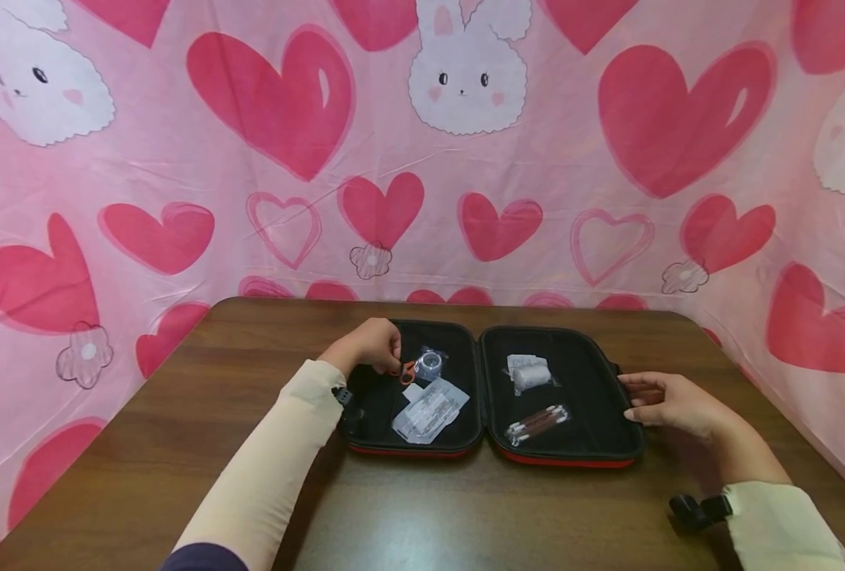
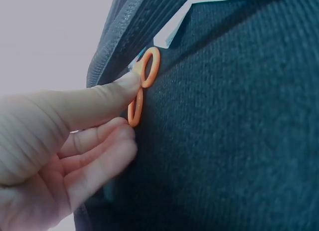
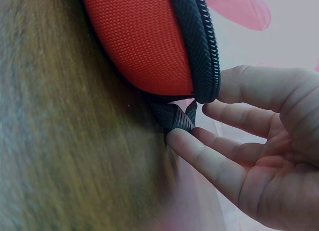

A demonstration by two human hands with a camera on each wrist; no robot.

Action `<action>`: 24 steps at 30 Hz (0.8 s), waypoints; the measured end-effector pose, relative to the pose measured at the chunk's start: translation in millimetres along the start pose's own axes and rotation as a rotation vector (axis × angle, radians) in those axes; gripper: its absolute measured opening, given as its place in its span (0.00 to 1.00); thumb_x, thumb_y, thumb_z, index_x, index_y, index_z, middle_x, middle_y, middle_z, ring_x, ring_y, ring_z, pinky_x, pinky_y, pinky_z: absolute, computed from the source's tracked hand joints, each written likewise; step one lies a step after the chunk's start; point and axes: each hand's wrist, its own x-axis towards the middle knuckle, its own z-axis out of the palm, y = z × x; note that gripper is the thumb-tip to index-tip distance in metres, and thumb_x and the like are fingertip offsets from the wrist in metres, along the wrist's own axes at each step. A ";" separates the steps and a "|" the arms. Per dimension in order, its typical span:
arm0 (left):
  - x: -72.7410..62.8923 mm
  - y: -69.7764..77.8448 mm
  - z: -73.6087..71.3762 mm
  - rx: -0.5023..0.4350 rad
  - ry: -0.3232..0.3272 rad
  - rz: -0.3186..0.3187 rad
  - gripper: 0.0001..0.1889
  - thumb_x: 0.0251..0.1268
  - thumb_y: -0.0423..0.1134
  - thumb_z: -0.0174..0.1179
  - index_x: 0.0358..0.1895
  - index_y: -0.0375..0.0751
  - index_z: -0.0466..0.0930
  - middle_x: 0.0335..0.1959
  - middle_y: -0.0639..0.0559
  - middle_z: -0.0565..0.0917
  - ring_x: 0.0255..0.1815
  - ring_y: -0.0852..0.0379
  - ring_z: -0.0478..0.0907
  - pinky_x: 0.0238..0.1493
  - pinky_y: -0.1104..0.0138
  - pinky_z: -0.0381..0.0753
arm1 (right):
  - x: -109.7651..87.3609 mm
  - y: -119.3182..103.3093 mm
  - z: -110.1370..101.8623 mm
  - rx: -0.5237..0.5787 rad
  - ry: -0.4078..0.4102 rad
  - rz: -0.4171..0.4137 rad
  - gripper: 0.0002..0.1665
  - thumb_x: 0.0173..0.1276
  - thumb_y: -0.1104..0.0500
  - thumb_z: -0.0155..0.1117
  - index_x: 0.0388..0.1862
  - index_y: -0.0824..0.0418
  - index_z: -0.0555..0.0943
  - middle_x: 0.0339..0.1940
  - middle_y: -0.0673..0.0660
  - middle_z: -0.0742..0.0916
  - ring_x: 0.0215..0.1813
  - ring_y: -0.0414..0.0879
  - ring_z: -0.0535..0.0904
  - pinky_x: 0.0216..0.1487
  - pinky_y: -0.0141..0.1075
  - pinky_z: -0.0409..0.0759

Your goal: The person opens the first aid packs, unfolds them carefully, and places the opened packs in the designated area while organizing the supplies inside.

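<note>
An unfolded black zip case (image 1: 594,428) with a red outer shell (image 3: 139,41) lies on the table. My left hand (image 1: 365,346) reaches into its left half and pinches small scissors (image 2: 151,66) by their orange handles, between thumb and fingers; the blades are hidden. Beside the scissors sit a clear-wrapped roll of tape (image 1: 429,365) and white packets in clear plastic (image 1: 431,411). At the case's right side, my right hand (image 1: 679,404) touches the zipped edge with its thumb. A finger of it meets the black strap (image 3: 172,116), the fingers fairly straight.
In the case's right half lie a wrapped white roll (image 1: 532,376) and a bag of brown sticks with white tips (image 1: 537,425). The brown wooden table (image 1: 422,515) stands before a pink cloth (image 1: 394,151) printed with hearts and rabbits.
</note>
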 end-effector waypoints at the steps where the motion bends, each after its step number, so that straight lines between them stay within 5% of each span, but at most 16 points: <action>1: -0.2 -0.1 0.5 -0.007 0.001 -0.007 0.10 0.51 0.31 0.72 0.21 0.38 0.78 0.17 0.50 0.80 0.17 0.58 0.81 0.24 0.68 0.83 | 0.4 -0.1 0.0 0.001 0.001 -0.001 0.40 0.61 0.63 0.71 0.66 0.80 0.65 0.58 0.78 0.76 0.55 0.64 0.78 0.45 0.40 0.84; 11: -0.7 -3.1 1.5 -0.135 0.025 -0.056 0.07 0.52 0.26 0.67 0.22 0.35 0.79 0.20 0.47 0.82 0.21 0.56 0.84 0.26 0.66 0.84 | 2.0 -1.0 0.3 0.022 0.007 0.005 0.39 0.61 0.63 0.70 0.65 0.80 0.65 0.59 0.77 0.77 0.55 0.63 0.78 0.45 0.40 0.84; 24: -9.8 0.3 -9.9 -0.262 -0.049 -0.106 0.06 0.53 0.25 0.69 0.34 0.29 0.82 0.26 0.43 0.84 0.25 0.52 0.84 0.30 0.63 0.85 | 0.8 2.6 0.7 0.064 -0.005 0.016 0.39 0.61 0.63 0.70 0.65 0.80 0.65 0.57 0.76 0.78 0.54 0.61 0.78 0.44 0.39 0.84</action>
